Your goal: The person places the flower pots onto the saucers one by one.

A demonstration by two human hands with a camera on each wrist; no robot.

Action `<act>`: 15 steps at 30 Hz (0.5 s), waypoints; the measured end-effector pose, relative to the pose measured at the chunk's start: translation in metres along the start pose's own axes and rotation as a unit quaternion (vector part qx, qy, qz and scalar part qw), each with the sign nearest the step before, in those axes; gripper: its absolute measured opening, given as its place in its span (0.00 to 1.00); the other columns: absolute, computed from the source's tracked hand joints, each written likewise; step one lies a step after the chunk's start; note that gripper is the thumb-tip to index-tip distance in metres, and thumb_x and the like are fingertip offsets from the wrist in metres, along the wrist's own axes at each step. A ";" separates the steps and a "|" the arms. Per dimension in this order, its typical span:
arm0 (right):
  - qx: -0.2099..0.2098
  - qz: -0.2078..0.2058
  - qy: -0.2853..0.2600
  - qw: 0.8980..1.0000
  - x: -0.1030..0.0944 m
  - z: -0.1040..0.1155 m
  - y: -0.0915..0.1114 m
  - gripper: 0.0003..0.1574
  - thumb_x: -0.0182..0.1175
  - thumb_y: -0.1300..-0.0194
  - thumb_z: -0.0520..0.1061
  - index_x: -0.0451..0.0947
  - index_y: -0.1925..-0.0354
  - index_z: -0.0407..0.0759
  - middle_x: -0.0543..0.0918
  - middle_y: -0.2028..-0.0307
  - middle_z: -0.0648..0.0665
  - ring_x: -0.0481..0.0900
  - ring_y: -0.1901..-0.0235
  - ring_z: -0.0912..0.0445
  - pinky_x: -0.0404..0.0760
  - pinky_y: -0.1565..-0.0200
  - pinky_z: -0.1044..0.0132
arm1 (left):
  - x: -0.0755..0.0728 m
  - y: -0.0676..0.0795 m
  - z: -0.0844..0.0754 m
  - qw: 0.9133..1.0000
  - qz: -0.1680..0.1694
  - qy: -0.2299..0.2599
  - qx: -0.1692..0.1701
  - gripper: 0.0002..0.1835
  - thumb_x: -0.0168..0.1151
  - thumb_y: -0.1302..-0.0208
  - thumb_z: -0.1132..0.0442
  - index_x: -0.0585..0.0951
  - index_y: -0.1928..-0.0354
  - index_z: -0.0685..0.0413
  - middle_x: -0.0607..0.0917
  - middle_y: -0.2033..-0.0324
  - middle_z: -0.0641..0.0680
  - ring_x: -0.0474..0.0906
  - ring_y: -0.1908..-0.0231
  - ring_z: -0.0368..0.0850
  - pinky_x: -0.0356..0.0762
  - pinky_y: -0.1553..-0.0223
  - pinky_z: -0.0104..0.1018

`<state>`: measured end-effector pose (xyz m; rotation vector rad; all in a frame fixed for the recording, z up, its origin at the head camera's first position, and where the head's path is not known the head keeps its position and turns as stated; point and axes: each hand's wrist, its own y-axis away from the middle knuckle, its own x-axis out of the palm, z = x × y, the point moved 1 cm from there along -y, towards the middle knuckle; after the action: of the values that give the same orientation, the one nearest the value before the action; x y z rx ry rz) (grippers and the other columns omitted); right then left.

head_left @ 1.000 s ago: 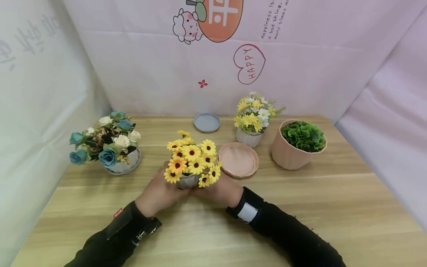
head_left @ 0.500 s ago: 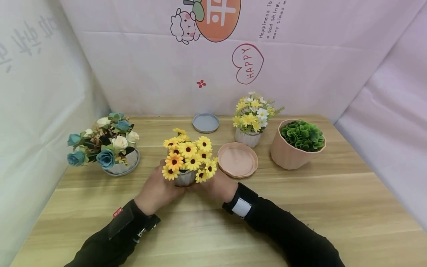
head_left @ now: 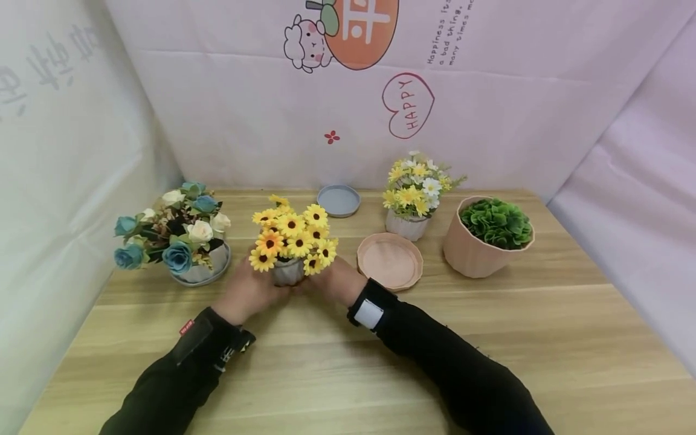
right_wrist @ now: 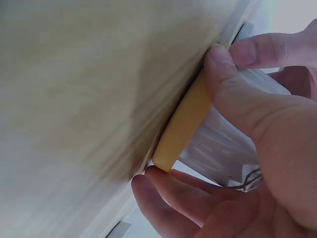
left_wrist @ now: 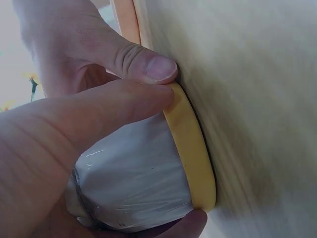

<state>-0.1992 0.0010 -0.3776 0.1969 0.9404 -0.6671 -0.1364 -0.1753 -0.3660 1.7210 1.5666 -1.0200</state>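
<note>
In the head view a small pale grey flowerpot [head_left: 288, 273] of yellow, dark-centred flowers [head_left: 290, 232] stands upright between the two hands. A yellow saucer [left_wrist: 190, 148] is fitted under its base, low over the tabletop. My left hand [head_left: 247, 290] grips the saucer from the left, thumb and fingertips on its rim. From the right side, my right hand [head_left: 337, 281] holds the same saucer [right_wrist: 183, 129], thumb on the near rim and fingers round the far side. Both wrist views show the pot's shiny wall and a thin cord; whether the saucer touches the table I cannot tell.
A blue-and-cream rose pot [head_left: 198, 272] stands at left on a grey saucer. At the back are a grey-blue saucer [head_left: 338, 201] and a daisy pot [head_left: 408, 225]. A pink saucer [head_left: 389, 261] lies right of the hands, with a pink leafy pot [head_left: 473, 254] beyond.
Both hands have carried the flowerpot on its yellow saucer to the left and farther from the person. The other pots and saucers stay in place; the head view shifts slightly.
</note>
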 end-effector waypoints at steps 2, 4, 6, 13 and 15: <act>0.012 0.008 0.020 1.000 0.001 0.000 -0.007 0.41 0.78 0.41 0.39 0.73 0.33 0.35 0.80 0.35 0.38 0.76 0.33 0.48 0.74 0.27 0.55 | -0.002 -0.005 0.004 1.000 0.001 0.005 0.001 0.54 0.80 0.48 0.65 0.61 0.22 0.70 0.69 0.27 0.75 0.69 0.28 0.73 0.68 0.26 0.65; 0.026 0.016 0.047 0.998 0.001 0.000 -0.014 0.41 0.78 0.40 0.41 0.73 0.33 0.34 0.79 0.34 0.38 0.75 0.32 0.47 0.73 0.26 0.55 | -0.004 -0.009 0.007 1.000 0.005 0.008 -0.002 0.53 0.79 0.47 0.66 0.61 0.22 0.70 0.68 0.26 0.75 0.67 0.27 0.73 0.66 0.25 0.65; 0.038 0.027 0.074 0.996 0.001 0.000 -0.022 0.41 0.78 0.39 0.43 0.73 0.33 0.35 0.79 0.33 0.38 0.74 0.30 0.47 0.72 0.25 0.55 | -0.006 -0.013 0.011 1.000 0.007 0.006 -0.003 0.52 0.79 0.47 0.66 0.62 0.22 0.69 0.68 0.26 0.74 0.66 0.26 0.73 0.64 0.23 0.65; 0.077 0.059 0.143 0.985 0.004 -0.001 -0.046 0.40 0.75 0.35 0.50 0.73 0.31 0.39 0.78 0.30 0.42 0.73 0.27 0.51 0.69 0.23 0.61 | -0.012 -0.027 0.023 0.999 0.023 -0.023 -0.037 0.51 0.77 0.43 0.61 0.61 0.23 0.73 0.66 0.25 0.76 0.63 0.26 0.76 0.62 0.24 0.68; 0.081 0.060 0.146 0.984 0.004 -0.002 -0.052 0.41 0.75 0.35 0.51 0.73 0.30 0.40 0.78 0.30 0.42 0.73 0.28 0.51 0.69 0.23 0.61 | -0.015 -0.030 0.026 0.998 0.031 -0.035 -0.048 0.50 0.75 0.42 0.59 0.61 0.24 0.75 0.66 0.26 0.77 0.63 0.27 0.78 0.62 0.25 0.70</act>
<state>-0.2300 -0.0407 -0.3755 0.5021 1.1459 -0.6126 -0.1699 -0.2008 -0.3654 1.6410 1.4838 -0.9482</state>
